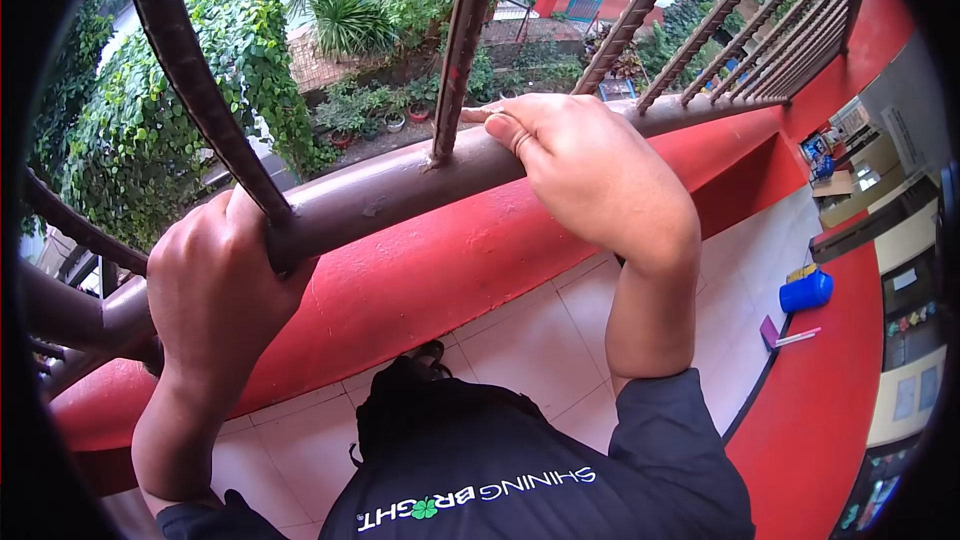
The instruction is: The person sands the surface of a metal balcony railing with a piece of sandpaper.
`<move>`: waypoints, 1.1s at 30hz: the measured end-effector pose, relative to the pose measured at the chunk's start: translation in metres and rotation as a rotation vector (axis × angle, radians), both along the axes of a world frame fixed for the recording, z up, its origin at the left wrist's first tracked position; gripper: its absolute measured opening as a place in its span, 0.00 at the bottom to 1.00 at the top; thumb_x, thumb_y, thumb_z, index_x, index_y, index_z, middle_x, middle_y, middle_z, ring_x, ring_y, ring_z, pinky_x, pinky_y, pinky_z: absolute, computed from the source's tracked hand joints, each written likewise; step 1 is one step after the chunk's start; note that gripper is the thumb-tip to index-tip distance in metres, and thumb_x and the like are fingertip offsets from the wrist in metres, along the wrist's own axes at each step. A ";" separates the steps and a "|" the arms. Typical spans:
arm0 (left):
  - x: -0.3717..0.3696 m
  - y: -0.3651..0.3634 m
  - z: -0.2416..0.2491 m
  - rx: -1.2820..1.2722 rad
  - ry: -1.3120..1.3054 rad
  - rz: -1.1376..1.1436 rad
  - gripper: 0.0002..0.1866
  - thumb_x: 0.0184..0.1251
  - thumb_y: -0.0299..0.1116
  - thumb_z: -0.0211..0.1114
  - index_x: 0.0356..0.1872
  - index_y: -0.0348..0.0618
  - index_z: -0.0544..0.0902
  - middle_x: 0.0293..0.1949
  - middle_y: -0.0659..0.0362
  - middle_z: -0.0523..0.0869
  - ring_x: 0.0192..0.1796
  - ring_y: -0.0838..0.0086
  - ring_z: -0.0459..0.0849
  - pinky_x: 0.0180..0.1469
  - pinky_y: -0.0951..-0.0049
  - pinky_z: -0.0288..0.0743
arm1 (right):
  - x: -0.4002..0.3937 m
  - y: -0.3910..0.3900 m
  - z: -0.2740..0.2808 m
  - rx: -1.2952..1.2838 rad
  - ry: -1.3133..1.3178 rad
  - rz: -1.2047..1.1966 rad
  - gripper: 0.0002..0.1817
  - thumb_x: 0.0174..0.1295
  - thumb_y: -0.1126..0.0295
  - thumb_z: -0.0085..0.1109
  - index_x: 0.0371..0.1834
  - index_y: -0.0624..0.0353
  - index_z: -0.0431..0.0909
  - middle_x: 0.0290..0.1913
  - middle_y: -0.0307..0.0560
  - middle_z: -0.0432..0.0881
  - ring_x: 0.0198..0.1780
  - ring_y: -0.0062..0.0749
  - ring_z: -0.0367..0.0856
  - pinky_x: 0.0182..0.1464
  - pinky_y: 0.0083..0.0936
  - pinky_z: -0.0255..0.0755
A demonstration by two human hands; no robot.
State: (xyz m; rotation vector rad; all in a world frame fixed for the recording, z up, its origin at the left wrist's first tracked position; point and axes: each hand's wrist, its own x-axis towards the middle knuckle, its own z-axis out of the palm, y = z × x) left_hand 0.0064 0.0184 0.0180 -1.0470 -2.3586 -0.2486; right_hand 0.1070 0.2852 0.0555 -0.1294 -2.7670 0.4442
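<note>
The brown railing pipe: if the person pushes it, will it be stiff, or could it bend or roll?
The brown railing pipe is probably stiff: it looks like thick metal, with ridged bars joined to it. Those joints also make rolling unlikely. Its shiny paint may be slightly slippery under the left hand.

Bars (461, 50) rise from thick brown rail (390, 190); gaps open between them, appearing narrower toward upper right. Left hand (215, 280) blocks rail at 1 bar's foot; right hand (600, 165) blocks rail right of next bar. Between 2 hands, rail exposed, interrupted by 1 bar foot. Red ledge (430, 290) obstructs below rail. Beyond bars at left, leafy vines (245, 60) crowd space.
</note>
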 end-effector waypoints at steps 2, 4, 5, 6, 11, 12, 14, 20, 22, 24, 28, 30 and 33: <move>0.000 0.000 0.000 0.000 0.000 -0.003 0.18 0.55 0.41 0.80 0.38 0.43 0.82 0.30 0.53 0.85 0.34 0.52 0.88 0.39 0.52 0.82 | 0.006 -0.018 -0.003 -0.078 0.087 0.091 0.14 0.76 0.68 0.55 0.47 0.66 0.89 0.46 0.65 0.89 0.49 0.61 0.88 0.55 0.50 0.81; -0.001 0.000 0.000 -0.004 0.002 -0.002 0.18 0.55 0.41 0.80 0.37 0.43 0.82 0.30 0.53 0.85 0.34 0.52 0.88 0.39 0.52 0.82 | 0.005 -0.020 -0.004 -0.161 0.176 0.185 0.15 0.76 0.67 0.54 0.47 0.65 0.89 0.46 0.65 0.89 0.48 0.62 0.88 0.54 0.50 0.81; -0.001 0.000 0.000 -0.005 -0.029 0.009 0.20 0.54 0.41 0.81 0.40 0.42 0.83 0.31 0.52 0.85 0.35 0.51 0.88 0.41 0.51 0.81 | 0.002 -0.014 -0.002 -0.172 0.124 0.165 0.14 0.76 0.68 0.54 0.47 0.65 0.89 0.45 0.64 0.89 0.47 0.62 0.88 0.53 0.50 0.81; 0.000 0.000 0.000 -0.006 -0.059 0.018 0.22 0.54 0.42 0.82 0.43 0.41 0.84 0.32 0.51 0.85 0.36 0.49 0.88 0.43 0.50 0.81 | 0.001 -0.008 -0.001 -0.183 0.072 0.143 0.13 0.76 0.69 0.54 0.47 0.64 0.89 0.44 0.64 0.89 0.46 0.62 0.88 0.51 0.51 0.81; -0.003 0.000 -0.001 0.004 -0.028 0.002 0.19 0.54 0.41 0.81 0.39 0.42 0.82 0.31 0.52 0.85 0.35 0.51 0.88 0.41 0.51 0.81 | 0.017 -0.021 0.001 -0.080 0.179 0.070 0.13 0.77 0.70 0.56 0.55 0.62 0.87 0.40 0.66 0.87 0.38 0.63 0.85 0.42 0.43 0.78; -0.003 0.000 -0.002 0.008 -0.008 -0.006 0.17 0.54 0.40 0.80 0.36 0.43 0.81 0.30 0.53 0.85 0.34 0.52 0.88 0.40 0.52 0.82 | 0.014 -0.020 0.005 -0.079 0.175 0.077 0.13 0.77 0.70 0.56 0.55 0.62 0.87 0.40 0.66 0.87 0.38 0.63 0.85 0.42 0.43 0.78; -0.002 -0.001 -0.001 0.004 -0.011 0.003 0.17 0.54 0.40 0.80 0.35 0.43 0.81 0.30 0.53 0.85 0.35 0.52 0.88 0.40 0.52 0.82 | 0.006 -0.015 0.009 -0.094 0.012 0.059 0.13 0.74 0.72 0.59 0.56 0.62 0.87 0.43 0.66 0.88 0.41 0.63 0.87 0.45 0.44 0.80; -0.002 0.001 0.000 -0.008 -0.025 0.012 0.17 0.55 0.41 0.79 0.35 0.43 0.81 0.31 0.53 0.85 0.35 0.53 0.88 0.41 0.52 0.82 | 0.018 -0.029 0.007 -0.078 0.164 0.036 0.12 0.75 0.71 0.58 0.54 0.63 0.87 0.39 0.66 0.87 0.40 0.61 0.86 0.43 0.44 0.77; 0.000 0.000 -0.002 -0.006 -0.026 0.009 0.17 0.55 0.41 0.79 0.35 0.43 0.81 0.31 0.53 0.85 0.35 0.53 0.88 0.41 0.52 0.82 | 0.001 -0.012 0.010 -0.050 -0.049 0.003 0.12 0.72 0.73 0.60 0.53 0.64 0.87 0.43 0.65 0.88 0.46 0.62 0.88 0.48 0.45 0.80; -0.002 -0.001 -0.002 -0.014 -0.012 0.001 0.17 0.56 0.41 0.79 0.35 0.43 0.81 0.30 0.53 0.85 0.35 0.53 0.88 0.40 0.53 0.82 | 0.007 -0.016 0.009 -0.062 -0.020 0.035 0.11 0.73 0.72 0.59 0.52 0.63 0.87 0.42 0.65 0.88 0.46 0.62 0.87 0.49 0.46 0.79; -0.002 -0.001 -0.001 -0.018 -0.024 0.003 0.18 0.56 0.42 0.79 0.36 0.43 0.81 0.30 0.53 0.85 0.35 0.53 0.88 0.40 0.53 0.82 | 0.007 -0.021 0.010 -0.044 0.143 0.062 0.13 0.77 0.67 0.56 0.51 0.61 0.87 0.37 0.63 0.85 0.41 0.64 0.84 0.44 0.46 0.76; -0.002 -0.001 -0.001 -0.014 -0.033 -0.012 0.18 0.57 0.43 0.79 0.36 0.42 0.81 0.29 0.53 0.85 0.34 0.53 0.88 0.40 0.53 0.82 | -0.006 -0.013 0.011 -0.045 -0.105 0.012 0.12 0.75 0.70 0.58 0.51 0.63 0.87 0.42 0.65 0.88 0.44 0.64 0.86 0.47 0.46 0.77; -0.004 -0.001 -0.004 0.008 -0.071 0.021 0.18 0.55 0.41 0.81 0.34 0.43 0.81 0.30 0.54 0.84 0.36 0.51 0.87 0.40 0.51 0.80 | 0.017 -0.030 0.011 -0.028 0.056 0.018 0.12 0.77 0.68 0.56 0.47 0.64 0.86 0.37 0.65 0.86 0.41 0.63 0.85 0.44 0.45 0.75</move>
